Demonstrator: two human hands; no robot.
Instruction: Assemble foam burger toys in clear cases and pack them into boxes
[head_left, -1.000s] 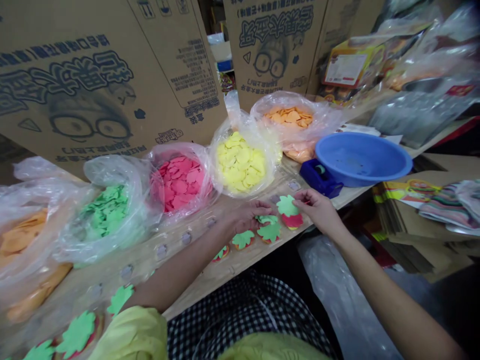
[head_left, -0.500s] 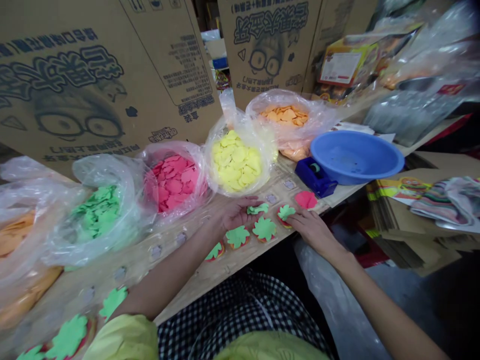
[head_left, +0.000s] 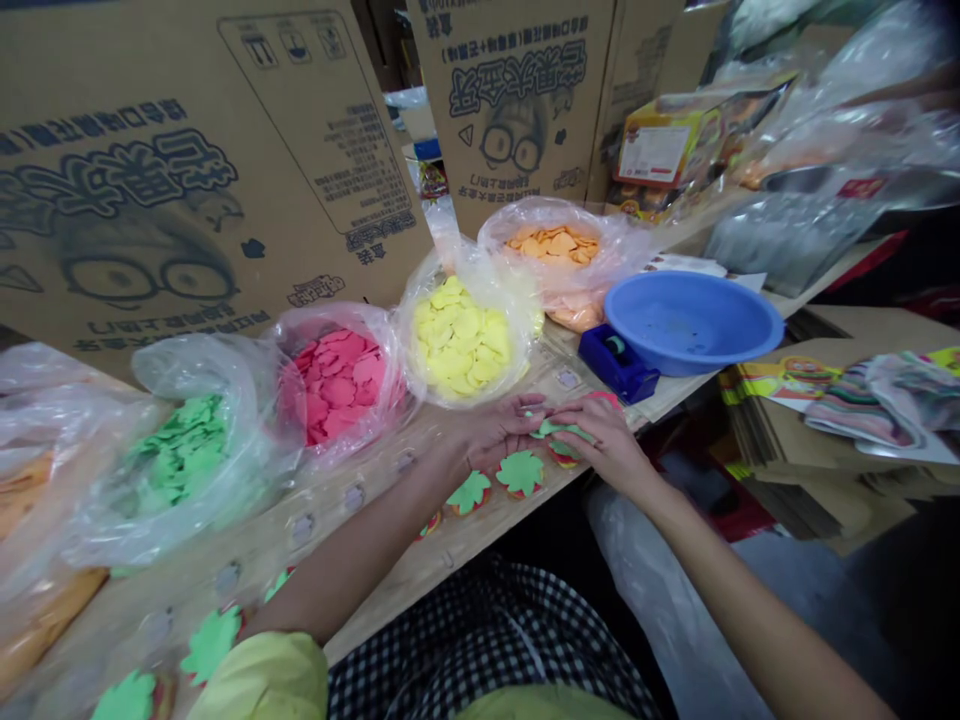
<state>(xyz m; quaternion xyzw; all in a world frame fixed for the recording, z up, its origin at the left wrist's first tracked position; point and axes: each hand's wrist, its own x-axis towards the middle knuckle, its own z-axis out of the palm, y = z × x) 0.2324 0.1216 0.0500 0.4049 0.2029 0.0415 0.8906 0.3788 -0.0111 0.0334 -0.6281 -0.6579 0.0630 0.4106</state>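
My left hand (head_left: 495,432) is half closed over the table, with a speck of green at its fingertips. My right hand (head_left: 611,440) meets it from the right, its fingers closed on a thin green leaf-shaped piece (head_left: 562,430). The left edge of that piece touches my left fingers. Beneath my right hand sits a small round stack (head_left: 562,455) with red and yellow layers. Close by, toward me, lie similar stacks topped with a green piece (head_left: 520,473) and another green piece (head_left: 471,492). A pink piece (head_left: 606,398) shows partly behind my right fingers.
Plastic bags hold green pieces (head_left: 184,450), pink pieces (head_left: 341,385), yellow pieces (head_left: 461,340) and orange pieces (head_left: 555,245). A blue basin (head_left: 694,320) and a blue tape dispenser (head_left: 619,365) stand on the right. Large cartons (head_left: 292,150) rise behind. Flat cardboard (head_left: 772,480) is piled at right.
My hands have come together. The green piece from my left hand is now between both hands, with my right fingers on it. The view has shifted slightly.
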